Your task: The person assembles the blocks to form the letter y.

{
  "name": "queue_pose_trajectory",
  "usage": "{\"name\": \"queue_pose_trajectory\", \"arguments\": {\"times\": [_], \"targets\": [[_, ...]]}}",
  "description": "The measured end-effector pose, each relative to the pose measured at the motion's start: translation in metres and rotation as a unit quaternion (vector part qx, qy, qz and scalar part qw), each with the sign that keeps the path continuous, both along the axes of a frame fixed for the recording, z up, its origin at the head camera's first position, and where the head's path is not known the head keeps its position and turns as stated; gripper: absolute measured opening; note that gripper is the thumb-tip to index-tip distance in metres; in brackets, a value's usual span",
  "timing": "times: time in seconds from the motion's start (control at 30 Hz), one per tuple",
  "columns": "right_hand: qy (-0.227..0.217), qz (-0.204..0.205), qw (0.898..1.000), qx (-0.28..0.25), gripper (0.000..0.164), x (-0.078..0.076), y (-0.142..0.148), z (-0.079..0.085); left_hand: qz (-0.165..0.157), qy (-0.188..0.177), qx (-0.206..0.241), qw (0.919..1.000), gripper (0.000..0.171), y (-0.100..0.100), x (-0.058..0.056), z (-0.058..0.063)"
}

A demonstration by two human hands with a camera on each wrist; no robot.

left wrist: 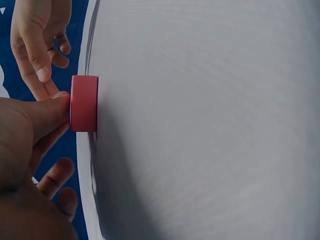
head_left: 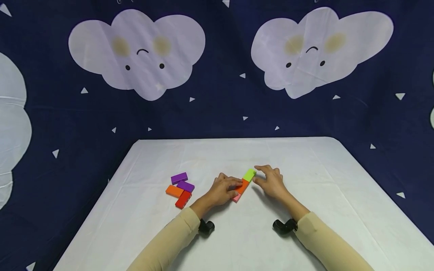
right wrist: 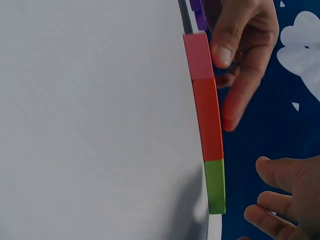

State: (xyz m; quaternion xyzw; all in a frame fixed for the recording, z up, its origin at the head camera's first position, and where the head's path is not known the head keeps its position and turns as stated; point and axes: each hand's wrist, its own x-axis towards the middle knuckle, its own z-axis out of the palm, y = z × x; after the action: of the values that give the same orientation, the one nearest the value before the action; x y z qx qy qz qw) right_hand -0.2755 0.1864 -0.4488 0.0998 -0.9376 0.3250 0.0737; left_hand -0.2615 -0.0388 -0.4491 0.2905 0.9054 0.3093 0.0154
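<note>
From here, looks part-done: 3-block row [right wrist: 208, 120] aligned, 4 loose blocks [head_left: 174, 191] apart; left hand [head_left: 222, 191] touching, fingers extended, right hand [head_left: 272, 184] spread (empty).

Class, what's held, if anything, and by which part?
Nothing looks gripped: the left hand touches the pink block and orange block from above; the right hand is empty.
</note>
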Motion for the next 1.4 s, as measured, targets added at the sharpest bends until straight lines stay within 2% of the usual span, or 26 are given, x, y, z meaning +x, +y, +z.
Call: {"name": "queue_pose_trajectory", "arguments": {"times": [0.1,0.23,0.47,0.63,0.93,1.27,1.4], "targets": [[0.007,-0.003,1.0,0.0,0.05,0.004,-0.002,0.0,0.015,0.007,0.031,0.9994,0.032,0.0,0.001,0.002],[0.014,-0.013,1.0,0.004,0.05,0.009,-0.006,-0.001,0.056,0.013,0.075,0.9955,0.027,-0.001,0.002,0.005],[0.021,-0.017,1.0,0.015,0.051,0.017,-0.014,-0.003,0.14,-0.009,0.13,0.9815,0.023,-0.01,0.012,0.014],[0.022,-0.019,0.999,0.021,0.052,0.021,-0.021,-0.004,0.175,-0.011,0.158,0.9717,0.023,-0.023,0.021,0.02],[0.038,-0.021,0.998,0.038,0.055,0.027,-0.033,-0.01,0.214,0.024,0.176,0.9605,0.023,-0.046,0.035,0.02],[0.046,-0.01,0.997,0.058,0.059,0.027,-0.044,-0.015,0.241,0.03,0.184,0.9524,0.023,-0.074,0.042,0.019],[0.042,-0.01,0.997,0.06,0.062,0.026,-0.046,-0.016,0.252,0.012,0.184,0.95,0.024,-0.084,0.044,0.018]]}}
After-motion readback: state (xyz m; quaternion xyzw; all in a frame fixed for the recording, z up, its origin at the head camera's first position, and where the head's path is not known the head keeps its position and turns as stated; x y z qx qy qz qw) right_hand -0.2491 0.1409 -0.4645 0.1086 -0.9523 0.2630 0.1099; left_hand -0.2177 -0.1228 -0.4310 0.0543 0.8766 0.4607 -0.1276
